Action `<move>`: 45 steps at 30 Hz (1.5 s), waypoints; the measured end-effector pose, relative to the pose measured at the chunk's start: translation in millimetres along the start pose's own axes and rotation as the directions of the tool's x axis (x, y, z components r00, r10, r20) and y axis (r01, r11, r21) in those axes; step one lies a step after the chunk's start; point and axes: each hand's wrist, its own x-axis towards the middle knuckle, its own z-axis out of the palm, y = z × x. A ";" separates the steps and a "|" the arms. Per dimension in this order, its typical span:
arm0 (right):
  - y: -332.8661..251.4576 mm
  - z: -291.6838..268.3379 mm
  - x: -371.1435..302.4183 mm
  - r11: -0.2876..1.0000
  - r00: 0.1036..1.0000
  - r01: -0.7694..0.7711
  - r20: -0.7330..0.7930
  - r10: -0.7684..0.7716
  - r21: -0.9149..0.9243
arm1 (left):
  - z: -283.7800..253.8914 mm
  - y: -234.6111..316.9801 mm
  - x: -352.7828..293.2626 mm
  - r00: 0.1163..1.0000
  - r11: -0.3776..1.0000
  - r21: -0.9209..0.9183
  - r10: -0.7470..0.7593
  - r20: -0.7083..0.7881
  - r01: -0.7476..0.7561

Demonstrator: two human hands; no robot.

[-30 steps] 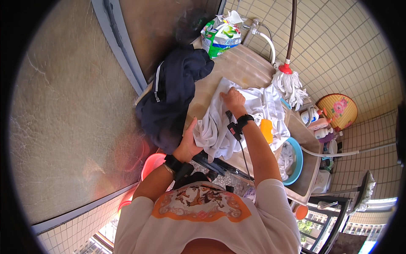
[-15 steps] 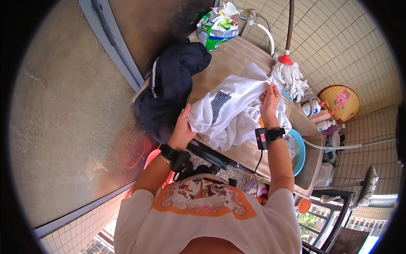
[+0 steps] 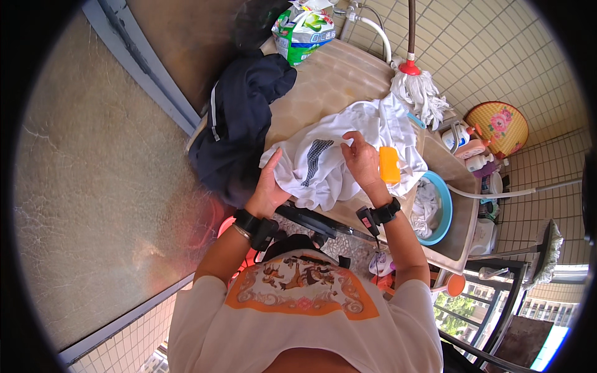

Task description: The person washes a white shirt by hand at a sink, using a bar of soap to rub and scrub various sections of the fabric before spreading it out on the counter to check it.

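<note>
A white garment point(image 3: 339, 163) with a dark checked patch point(image 3: 316, 158) lies spread and crumpled on the washing counter. My left hand point(image 3: 271, 186) holds its near left edge, with the thumb on top and the cloth over the fingers. Just right of the patch, my right hand point(image 3: 362, 160) has its fingers bent in a pinch on the cloth. A yellow-orange bar of soap point(image 3: 389, 165) rests on the garment beside the right hand. To the left of the garment is a heaped dark navy garment point(image 3: 239, 118) with a pale zip or stripe.
A light blue basin point(image 3: 445, 214) with white cloth inside stands in the sink point(image 3: 465, 239) at right. Behind are a green-and-white detergent bag point(image 3: 305, 34), a hanging mop point(image 3: 420, 90) and a white hose point(image 3: 380, 37). Several bottles point(image 3: 469, 148) and a woven fan point(image 3: 497, 129) line the right wall.
My right hand has moved left and nearer, lowering the lifted cloth toward the patch. The soap, earlier mostly hidden, now shows fully. My left hand keeps its hold.
</note>
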 end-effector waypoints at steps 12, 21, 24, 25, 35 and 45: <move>-48.0 7.4 -24.3 0.982 0.974 0.131 -0.168 -0.153 -0.137 | 0.4 -11.5 15.4 0.998 0.964 0.261 -0.053 0.018 0.046; -58.0 31.5 -76.0 0.992 0.992 0.122 0.009 -0.123 0.045 | 21.4 -16.7 21.6 0.984 0.912 0.371 -0.146 -0.101 0.173; -48.6 13.8 -59.5 0.951 0.963 -0.079 0.269 -0.004 0.298 | -25.1 -16.0 40.1 0.988 0.946 0.297 -0.097 -0.118 0.129; -40.7 13.8 -48.3 0.866 0.974 -0.128 0.226 0.017 0.483 | -37.4 -17.3 45.7 0.987 0.962 0.237 -0.111 -0.118 0.137; -3.6 67.3 -5.7 0.962 0.982 0.145 0.088 -0.169 0.230 | -34.0 -25.5 52.6 0.983 0.924 0.348 -0.181 0.030 0.159; 54.5 71.8 11.4 0.921 0.942 0.285 0.256 -0.217 -0.267 | -42.9 -38.1 43.6 0.971 0.909 0.371 -0.119 -0.205 0.190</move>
